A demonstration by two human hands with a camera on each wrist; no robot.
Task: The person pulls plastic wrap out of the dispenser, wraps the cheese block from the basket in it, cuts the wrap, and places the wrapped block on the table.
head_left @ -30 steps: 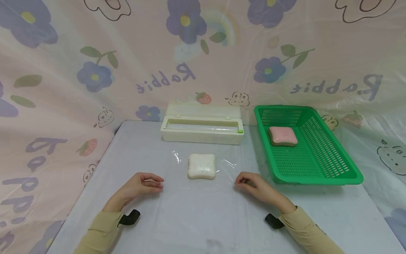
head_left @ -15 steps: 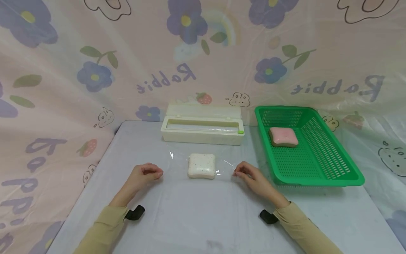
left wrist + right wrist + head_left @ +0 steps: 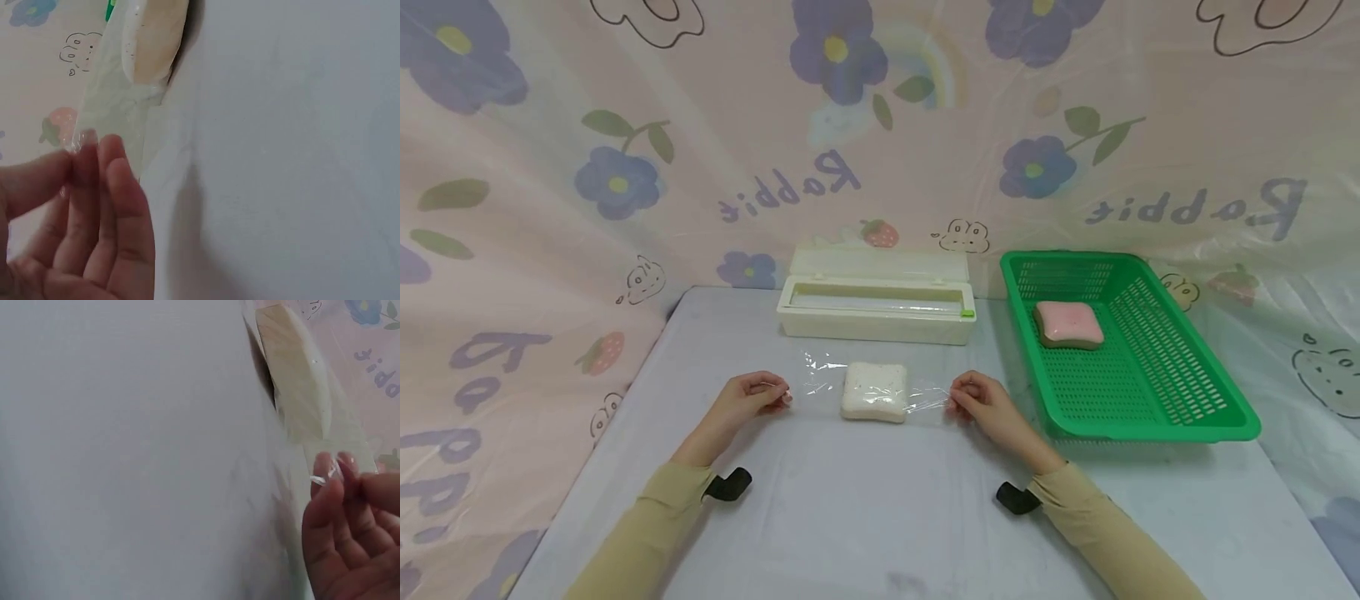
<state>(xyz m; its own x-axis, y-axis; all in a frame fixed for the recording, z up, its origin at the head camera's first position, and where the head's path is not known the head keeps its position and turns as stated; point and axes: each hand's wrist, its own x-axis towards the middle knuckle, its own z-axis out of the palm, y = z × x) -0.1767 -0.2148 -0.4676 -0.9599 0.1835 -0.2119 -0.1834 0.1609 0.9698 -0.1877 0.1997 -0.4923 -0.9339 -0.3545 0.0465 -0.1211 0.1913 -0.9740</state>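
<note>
A white, speckled piece shaped like a slice of bread (image 3: 875, 390) lies in the middle of the table, with clear plastic wrap (image 3: 929, 398) running across it and out to both sides. At its left, my left hand (image 3: 747, 407) pinches one end of the wrap between thumb and fingertips. My right hand (image 3: 991, 407) pinches the opposite end in the same manner. Shiny film shows between the right fingertips (image 3: 322, 464) in the right wrist view. Seen from the left wrist, the bread-shaped piece (image 3: 156, 40) stands just beyond the fingers.
Behind the bread-shaped piece is a white wrap dispenser (image 3: 876, 325) with its lid raised. A green perforated basket (image 3: 1150, 431) stands at the right, holding a pink-topped bread-shaped piece (image 3: 1070, 323). A patterned curtain (image 3: 880, 183) borders the table at the back and sides.
Both hands have moved forward and slightly inward, bringing the near edge of the wrap up toward the bread-shaped piece. More creases and glints now show across the film.
</note>
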